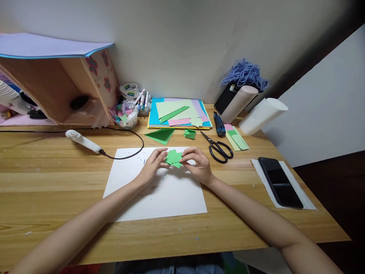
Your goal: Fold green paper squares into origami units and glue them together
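Wooden counter point(42, 179) is carrying a white sheet point(168, 198) with faint pen scribbles I can't read. Over that sheet the left hand point(151, 167) and right hand point(198, 165) are pinching a small folded green paper point(173, 158), fingers clamped on its two ends. Tape rolls point(129, 90) at the back are showing a green-blue label, probably a brand, but it's too blurry to read.

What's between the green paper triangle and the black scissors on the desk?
A small folded green paper piece lies between the green triangle and the scissors, seen in the head view.
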A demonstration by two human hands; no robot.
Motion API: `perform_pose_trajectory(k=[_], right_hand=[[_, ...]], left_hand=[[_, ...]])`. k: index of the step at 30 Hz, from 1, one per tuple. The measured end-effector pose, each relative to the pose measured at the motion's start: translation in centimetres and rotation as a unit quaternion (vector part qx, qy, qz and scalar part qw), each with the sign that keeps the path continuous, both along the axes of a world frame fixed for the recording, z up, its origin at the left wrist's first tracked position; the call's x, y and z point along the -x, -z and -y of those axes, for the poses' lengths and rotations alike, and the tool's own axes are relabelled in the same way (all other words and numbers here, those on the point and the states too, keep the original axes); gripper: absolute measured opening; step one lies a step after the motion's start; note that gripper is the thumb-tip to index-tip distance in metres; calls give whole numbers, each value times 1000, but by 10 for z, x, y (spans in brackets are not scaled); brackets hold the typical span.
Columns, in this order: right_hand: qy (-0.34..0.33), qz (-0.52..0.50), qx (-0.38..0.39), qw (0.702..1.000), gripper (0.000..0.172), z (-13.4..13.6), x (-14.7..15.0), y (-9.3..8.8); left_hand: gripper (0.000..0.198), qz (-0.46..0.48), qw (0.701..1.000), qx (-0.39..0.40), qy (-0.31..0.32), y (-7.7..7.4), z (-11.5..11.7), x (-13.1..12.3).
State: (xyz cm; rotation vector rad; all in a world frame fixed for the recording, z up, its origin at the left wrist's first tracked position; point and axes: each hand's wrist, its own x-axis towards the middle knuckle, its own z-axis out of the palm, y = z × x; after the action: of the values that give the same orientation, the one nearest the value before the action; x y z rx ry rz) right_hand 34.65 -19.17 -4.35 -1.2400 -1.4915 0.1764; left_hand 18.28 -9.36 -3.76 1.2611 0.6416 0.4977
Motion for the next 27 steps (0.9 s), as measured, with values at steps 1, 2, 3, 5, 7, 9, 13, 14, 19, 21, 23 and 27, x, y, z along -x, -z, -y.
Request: perform_pose_trajectory(k=[1,2,3,5,7,9,13,14,19,21,23,27], right_hand=[[-1,14,-12,1000,13,1,0,0],[-2,26,-22,999,14,1,1,1],[-3,36,-28,999,15,1,1,1],[-11,50,-27,998,17,2,2,1],[-22,50,-8,998,18,2,2,1],[-18,18,22,999,18,1,3,1],[17,-165,120,979,20,-2,8,4],[9,-204,147,968,24,-2,10,5],[-33,-283,212,935,26,-9,12,9],[-2,-290,208,934,25,-16,3,8],[44,-274,199,940,26,-27,-13,6],[136,-127,191,964,20,-54,-44,-4]], left_hand=[[43,-9,1000,4,4,0,-1,0],[44,-14,1000,8,14,-1,-2,0],[45,-14,999,13,30,-1,-3,0],[50,-7,998,17,58,-2,-3,1],[53,4,998,17,58,-1,-3,1],[54,9,999,11,33,0,-2,1],[50,-4,999,-41,-13,2,3,1],[50,-8,998,-57,-17,3,5,1],[51,-11,997,-69,-13,6,7,0],[52,-1,998,-52,-31,7,6,0],[47,0,995,-74,-65,9,5,0],[31,-29,986,-128,-107,10,0,1]])
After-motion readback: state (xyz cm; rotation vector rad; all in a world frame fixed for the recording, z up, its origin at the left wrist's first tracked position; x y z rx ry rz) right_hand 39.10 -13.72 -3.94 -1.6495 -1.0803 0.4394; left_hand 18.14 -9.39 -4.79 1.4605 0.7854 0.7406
